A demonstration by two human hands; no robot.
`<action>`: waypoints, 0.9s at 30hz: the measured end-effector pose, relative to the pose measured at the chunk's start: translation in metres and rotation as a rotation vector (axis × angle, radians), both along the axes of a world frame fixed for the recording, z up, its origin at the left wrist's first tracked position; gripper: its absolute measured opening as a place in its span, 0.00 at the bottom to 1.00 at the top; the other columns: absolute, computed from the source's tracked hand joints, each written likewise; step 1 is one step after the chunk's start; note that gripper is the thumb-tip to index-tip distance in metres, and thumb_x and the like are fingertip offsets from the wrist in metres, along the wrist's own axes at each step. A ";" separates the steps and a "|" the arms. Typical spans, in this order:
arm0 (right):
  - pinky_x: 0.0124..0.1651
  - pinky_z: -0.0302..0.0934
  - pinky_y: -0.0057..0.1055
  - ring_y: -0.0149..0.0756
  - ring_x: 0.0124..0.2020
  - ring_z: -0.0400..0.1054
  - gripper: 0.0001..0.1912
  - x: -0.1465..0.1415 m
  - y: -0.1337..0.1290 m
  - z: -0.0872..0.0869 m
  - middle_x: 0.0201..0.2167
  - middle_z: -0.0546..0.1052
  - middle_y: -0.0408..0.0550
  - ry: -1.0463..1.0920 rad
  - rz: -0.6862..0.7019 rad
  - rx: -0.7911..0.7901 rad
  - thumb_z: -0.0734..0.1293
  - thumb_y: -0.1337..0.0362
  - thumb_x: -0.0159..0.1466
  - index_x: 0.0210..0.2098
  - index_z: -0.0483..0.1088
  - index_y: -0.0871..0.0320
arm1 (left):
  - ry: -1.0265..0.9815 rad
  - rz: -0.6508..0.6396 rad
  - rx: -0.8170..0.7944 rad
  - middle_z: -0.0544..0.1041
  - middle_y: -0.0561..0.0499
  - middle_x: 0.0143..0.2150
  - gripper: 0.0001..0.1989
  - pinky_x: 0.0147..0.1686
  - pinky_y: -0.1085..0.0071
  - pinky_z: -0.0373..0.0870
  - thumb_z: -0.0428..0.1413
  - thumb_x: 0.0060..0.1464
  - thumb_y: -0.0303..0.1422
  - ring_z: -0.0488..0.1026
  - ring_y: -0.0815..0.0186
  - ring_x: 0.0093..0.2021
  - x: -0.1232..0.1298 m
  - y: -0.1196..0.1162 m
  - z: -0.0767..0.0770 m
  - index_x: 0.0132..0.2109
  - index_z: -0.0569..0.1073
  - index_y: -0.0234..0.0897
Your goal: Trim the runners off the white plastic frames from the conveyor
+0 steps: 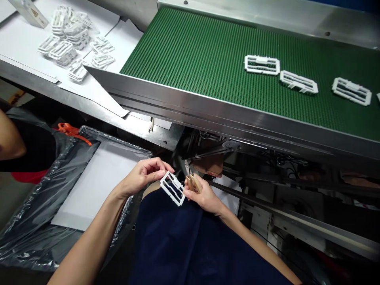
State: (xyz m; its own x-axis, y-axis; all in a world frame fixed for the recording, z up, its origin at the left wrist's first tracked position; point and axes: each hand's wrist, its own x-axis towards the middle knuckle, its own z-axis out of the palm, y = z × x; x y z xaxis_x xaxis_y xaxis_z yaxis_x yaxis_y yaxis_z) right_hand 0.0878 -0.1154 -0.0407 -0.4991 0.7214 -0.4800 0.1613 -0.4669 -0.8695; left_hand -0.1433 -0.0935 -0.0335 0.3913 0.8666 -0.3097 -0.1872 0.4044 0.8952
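Between hands (145,174) and green belt (190,55), metal side panel (208,110)

White slotted frame (177,182) tilts beside tan-handled nippers (194,182)

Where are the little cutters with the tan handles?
In the head view, the cutters are just below the middle, held in the right hand, beside the white frame.

Head-height view, facing forward-down, seemingly close
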 end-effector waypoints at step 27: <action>0.36 0.50 0.32 0.37 0.35 0.60 0.19 0.022 0.062 0.106 0.34 0.69 0.48 -0.851 0.915 0.842 0.63 0.66 0.53 0.45 0.64 0.57 | 0.357 -0.455 0.174 0.72 0.51 0.28 0.10 0.26 0.72 0.58 0.50 0.57 0.35 0.65 0.65 0.28 0.016 0.003 0.033 0.33 0.72 0.35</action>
